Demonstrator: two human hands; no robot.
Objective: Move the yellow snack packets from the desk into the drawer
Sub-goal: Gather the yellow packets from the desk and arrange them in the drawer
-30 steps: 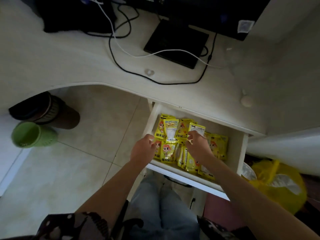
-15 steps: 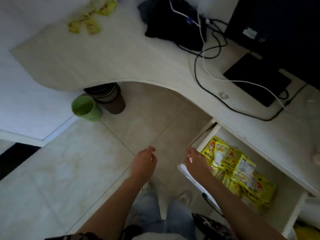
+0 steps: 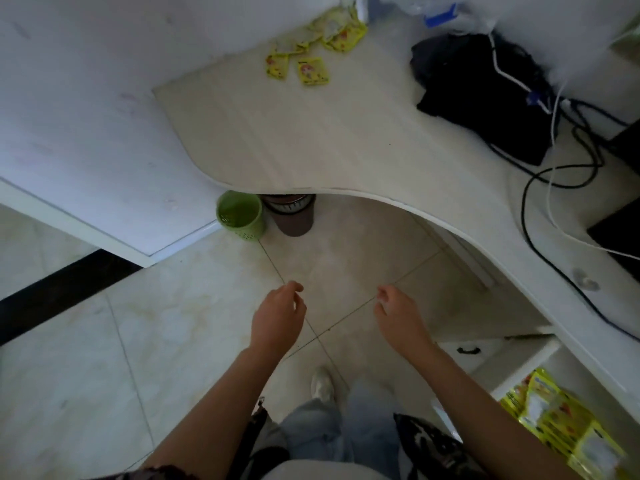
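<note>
Several yellow snack packets (image 3: 313,50) lie scattered at the far end of the pale curved desk (image 3: 339,140), near the wall. More yellow packets (image 3: 554,417) fill the open white drawer (image 3: 519,370) at the lower right. My left hand (image 3: 277,317) and my right hand (image 3: 400,315) hang over the tiled floor in front of the desk, fingers loosely curled, holding nothing. Both are well away from the drawer and from the packets on the desk.
A green bin (image 3: 240,214) and a brown bin (image 3: 292,214) stand under the desk edge. A black bag (image 3: 485,95) with black and white cables (image 3: 554,188) sits on the right of the desk. My jeans and shoe (image 3: 322,386) show below.
Both hands have left the drawer and drawn back over the floor. The view has swung left, bringing the far desk end with its packets into sight.
</note>
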